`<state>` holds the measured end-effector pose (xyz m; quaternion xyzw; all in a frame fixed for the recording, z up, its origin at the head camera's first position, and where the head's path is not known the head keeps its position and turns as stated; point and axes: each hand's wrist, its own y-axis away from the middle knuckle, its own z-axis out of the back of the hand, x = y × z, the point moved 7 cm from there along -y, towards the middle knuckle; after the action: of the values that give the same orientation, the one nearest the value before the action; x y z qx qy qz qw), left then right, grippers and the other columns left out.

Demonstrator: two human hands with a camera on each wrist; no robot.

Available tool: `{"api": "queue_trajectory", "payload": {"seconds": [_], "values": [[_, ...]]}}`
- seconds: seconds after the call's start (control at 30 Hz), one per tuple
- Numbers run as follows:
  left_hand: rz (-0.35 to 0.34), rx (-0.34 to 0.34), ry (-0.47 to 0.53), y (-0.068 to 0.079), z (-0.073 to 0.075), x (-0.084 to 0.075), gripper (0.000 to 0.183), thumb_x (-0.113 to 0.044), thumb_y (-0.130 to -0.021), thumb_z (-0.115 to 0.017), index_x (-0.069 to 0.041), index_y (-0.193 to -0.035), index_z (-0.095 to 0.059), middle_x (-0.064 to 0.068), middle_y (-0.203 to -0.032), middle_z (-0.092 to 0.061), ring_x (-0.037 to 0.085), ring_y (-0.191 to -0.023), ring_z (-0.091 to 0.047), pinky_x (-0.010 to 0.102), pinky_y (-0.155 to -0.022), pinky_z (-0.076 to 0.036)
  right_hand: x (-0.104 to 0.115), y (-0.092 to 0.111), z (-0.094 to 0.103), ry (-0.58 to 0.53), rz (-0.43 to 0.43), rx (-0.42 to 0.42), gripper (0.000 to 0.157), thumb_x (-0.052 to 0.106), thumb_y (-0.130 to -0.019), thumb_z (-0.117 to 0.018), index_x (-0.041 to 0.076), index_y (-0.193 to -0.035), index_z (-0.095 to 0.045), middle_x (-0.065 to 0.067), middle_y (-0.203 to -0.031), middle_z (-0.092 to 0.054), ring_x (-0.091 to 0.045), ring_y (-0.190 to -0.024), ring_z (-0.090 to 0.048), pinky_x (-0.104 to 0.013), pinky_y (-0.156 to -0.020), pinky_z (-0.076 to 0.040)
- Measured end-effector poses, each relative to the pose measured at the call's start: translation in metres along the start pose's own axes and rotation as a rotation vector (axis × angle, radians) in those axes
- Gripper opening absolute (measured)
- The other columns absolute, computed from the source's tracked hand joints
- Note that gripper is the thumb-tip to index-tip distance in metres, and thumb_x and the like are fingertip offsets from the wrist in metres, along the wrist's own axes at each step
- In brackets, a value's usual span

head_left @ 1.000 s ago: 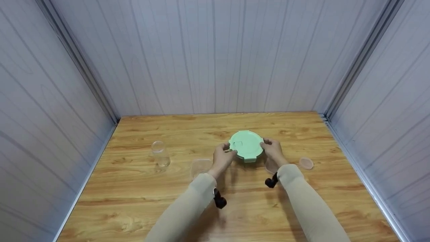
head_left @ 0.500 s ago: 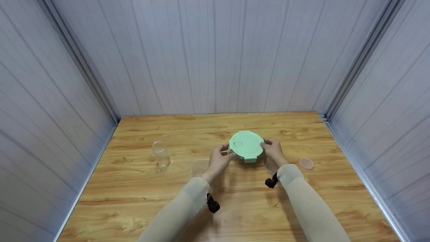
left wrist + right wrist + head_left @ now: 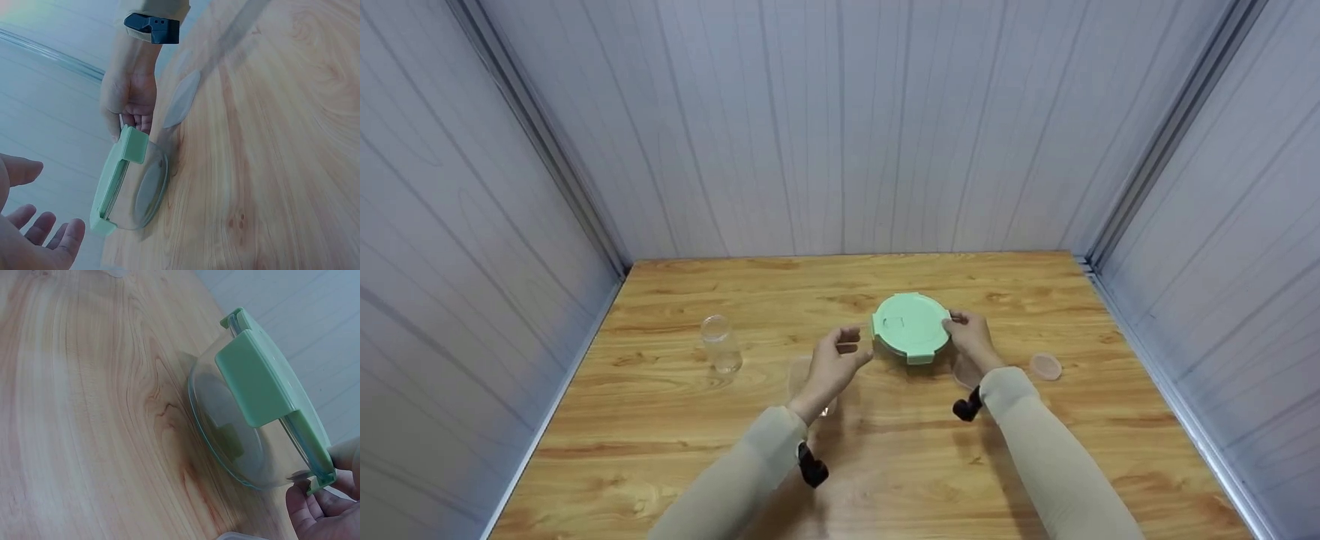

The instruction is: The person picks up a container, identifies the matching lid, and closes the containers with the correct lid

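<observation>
"What's on the left?"
"A clear cup (image 3: 721, 345), left of the middle of the frame. Then a see-through piece (image 3: 798, 373), partly hidden by the left hand (image 3: 832, 366). That hand's fingers are apart, near the green lid (image 3: 913, 323)."
"Where's the lid?"
"On a glass bowl (image 3: 225, 405), just right of the middle. The right hand (image 3: 970, 335) pinches the lid's right edge, thumb and fingers clamped on it."
"And past that?"
"A small round clear piece (image 3: 1045, 367)."

Pale panelled walls (image 3: 840, 127), wood-grain tabletop (image 3: 697, 465).
</observation>
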<state>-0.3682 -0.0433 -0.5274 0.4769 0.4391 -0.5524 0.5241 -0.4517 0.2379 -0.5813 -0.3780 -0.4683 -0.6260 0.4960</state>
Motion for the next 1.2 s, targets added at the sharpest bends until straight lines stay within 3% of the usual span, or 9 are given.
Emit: {"api": "queue_trajectory", "payload": {"seconds": [0.23, 0.53, 0.87, 1.03, 1.2], "values": [[0.014, 0.006, -0.002, 0.007, 0.015, 0.003, 0.046, -0.012, -0.098, -0.077, -0.001, -0.140, -0.062, 0.018, -0.141, -0.066, 0.039, -0.132, -0.062, 0.047, -0.109, -0.057, 0.002, 0.001, -0.001, 0.043, 0.036, -0.012, 0.053, 0.016, -0.115, -0.050, -0.008, -0.161, -0.042, -0.032, -0.162, -0.046, -0.045, -0.151, -0.046, -0.052, -0.125, -0.044], [-0.093, -0.010, -0.004, 0.012, 0.028, -0.002, 0.043, -0.007, -0.095, -0.078, 0.006, -0.133, -0.064, 0.024, -0.133, -0.068, 0.043, -0.125, -0.066, 0.048, -0.108, -0.058, 0.000, 0.000, 0.001, 0.048, 0.021, -0.014, 0.053, 0.016, -0.114, -0.050, -0.008, -0.161, -0.042, -0.031, -0.161, -0.047, -0.045, -0.150, -0.048, -0.052, -0.124, -0.045], [-0.134, -0.021, -0.040, 0.015, 0.050, 0.000, 0.041, -0.006, -0.095, -0.079, 0.007, -0.131, -0.066, 0.025, -0.132, -0.070, 0.040, -0.122, -0.067, 0.043, -0.104, -0.060, 0.002, 0.003, 0.002, 0.056, 0.011, -0.039, 0.052, 0.018, -0.113, -0.051, -0.008, -0.158, -0.047, -0.031, -0.154, -0.053, -0.044, -0.144, -0.053, -0.052, -0.120, -0.048], [-0.134, -0.018, -0.068, 0.016, 0.060, 0.002, 0.043, -0.007, -0.094, -0.081, 0.005, -0.132, -0.067, 0.022, -0.134, -0.070, 0.040, -0.126, -0.065, 0.050, -0.109, -0.057, 0.004, 0.007, 0.004, 0.072, 0.008, -0.056, 0.050, 0.019, -0.113, -0.054, -0.007, -0.156, -0.051, -0.031, -0.153, -0.055, -0.044, -0.143, -0.054, -0.051, -0.120, -0.049], [-0.099, 0.021, -0.129, 0.018, 0.071, 0.008, 0.055, -0.017, -0.095, -0.084, 0.000, -0.143, -0.064, 0.018, -0.149, -0.064, 0.040, -0.138, -0.057, 0.057, -0.120, -0.047, 0.005, 0.009, 0.006, 0.078, -0.006, -0.061, 0.049, 0.021, -0.112, -0.057, -0.006, -0.152, -0.055, -0.028, -0.154, -0.057, -0.042, -0.143, -0.055, -0.048, -0.120, -0.049]]}}
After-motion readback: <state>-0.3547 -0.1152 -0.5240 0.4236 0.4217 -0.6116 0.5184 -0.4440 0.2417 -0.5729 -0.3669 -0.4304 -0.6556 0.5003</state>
